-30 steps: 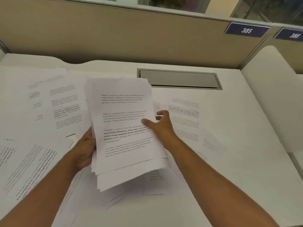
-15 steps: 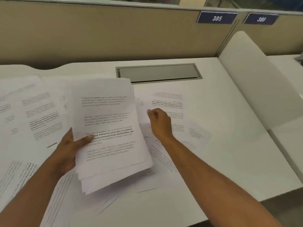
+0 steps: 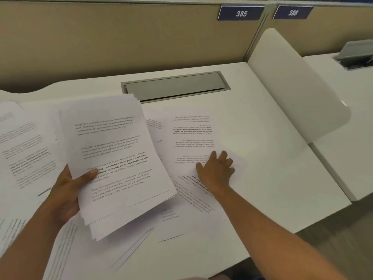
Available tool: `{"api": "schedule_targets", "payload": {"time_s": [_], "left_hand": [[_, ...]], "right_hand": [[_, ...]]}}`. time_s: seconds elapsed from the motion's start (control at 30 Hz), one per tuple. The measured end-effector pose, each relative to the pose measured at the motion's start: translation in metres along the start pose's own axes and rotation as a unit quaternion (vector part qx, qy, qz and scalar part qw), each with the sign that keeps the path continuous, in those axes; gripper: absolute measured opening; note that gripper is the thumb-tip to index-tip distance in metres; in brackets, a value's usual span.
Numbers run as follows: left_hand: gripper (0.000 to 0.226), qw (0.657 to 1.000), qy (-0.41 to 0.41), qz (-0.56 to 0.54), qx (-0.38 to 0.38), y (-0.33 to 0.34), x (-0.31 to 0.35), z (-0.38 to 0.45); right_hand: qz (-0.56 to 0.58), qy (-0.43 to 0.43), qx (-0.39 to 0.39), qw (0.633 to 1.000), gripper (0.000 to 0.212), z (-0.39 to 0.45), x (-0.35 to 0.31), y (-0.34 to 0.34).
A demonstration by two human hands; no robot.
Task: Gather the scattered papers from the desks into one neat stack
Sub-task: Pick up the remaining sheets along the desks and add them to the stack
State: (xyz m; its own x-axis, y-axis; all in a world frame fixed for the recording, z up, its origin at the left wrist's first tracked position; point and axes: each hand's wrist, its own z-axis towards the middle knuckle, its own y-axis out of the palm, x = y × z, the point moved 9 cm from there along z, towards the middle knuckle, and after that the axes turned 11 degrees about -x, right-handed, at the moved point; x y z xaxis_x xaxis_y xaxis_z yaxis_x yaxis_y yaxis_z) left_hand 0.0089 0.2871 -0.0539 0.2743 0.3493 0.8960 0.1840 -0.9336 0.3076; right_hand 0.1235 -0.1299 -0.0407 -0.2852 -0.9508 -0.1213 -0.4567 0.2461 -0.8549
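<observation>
My left hand (image 3: 66, 193) holds a thick stack of printed papers (image 3: 117, 158) above the white desk (image 3: 272, 178), thumb on top of the front sheet. My right hand (image 3: 216, 170) lies flat, fingers spread, on a loose printed sheet (image 3: 191, 136) that rests upside down to me at the desk's middle right. More loose sheets (image 3: 24, 150) cover the left of the desk. Others (image 3: 193, 197) lie under my right forearm and below the stack, overlapping.
A grey cable hatch (image 3: 175, 85) is set into the desk's back. A beige partition (image 3: 121, 37) with number plates 385 (image 3: 241, 13) and 386 stands behind. A white curved divider (image 3: 292, 87) separates the neighbouring desk on the right.
My right hand left the stack's right edge, moved right and came down flat on the loose sheet. The stack stays in my left hand, and the view has shifted right.
</observation>
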Motion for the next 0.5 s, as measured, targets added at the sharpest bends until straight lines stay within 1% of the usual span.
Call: {"api": "schedule_targets", "payload": {"time_s": [0.1, 0.17, 0.27, 0.33, 0.43, 0.5], "left_hand": [[0.061, 1.0, -0.002, -0.006, 0.004, -0.001, -0.002, -0.001], [0.061, 1.0, -0.006, -0.002, 0.0, 0.001, -0.002, -0.005], [0.064, 1.0, -0.007, 0.008, -0.006, 0.007, 0.001, -0.015], [0.065, 1.0, -0.006, 0.014, -0.006, 0.011, 0.003, -0.025], [0.057, 1.0, -0.001, 0.023, -0.004, 0.018, 0.006, -0.043], [0.049, 1.0, 0.003, 0.026, 0.008, 0.02, 0.007, -0.057]], "right_hand": [[-0.042, -0.021, 0.002, 0.999, 0.085, -0.029, 0.013, 0.023], [-0.047, -0.034, 0.011, 0.998, 0.086, -0.039, 0.021, 0.03], [-0.006, -0.048, 0.046, 0.998, 0.085, -0.033, 0.025, 0.02], [0.043, -0.062, 0.057, 0.996, 0.09, -0.014, 0.024, 0.004], [0.087, -0.101, 0.024, 0.991, 0.11, 0.021, 0.017, -0.01], [0.093, -0.116, 0.0, 0.989, 0.117, 0.036, 0.015, -0.008]]}}
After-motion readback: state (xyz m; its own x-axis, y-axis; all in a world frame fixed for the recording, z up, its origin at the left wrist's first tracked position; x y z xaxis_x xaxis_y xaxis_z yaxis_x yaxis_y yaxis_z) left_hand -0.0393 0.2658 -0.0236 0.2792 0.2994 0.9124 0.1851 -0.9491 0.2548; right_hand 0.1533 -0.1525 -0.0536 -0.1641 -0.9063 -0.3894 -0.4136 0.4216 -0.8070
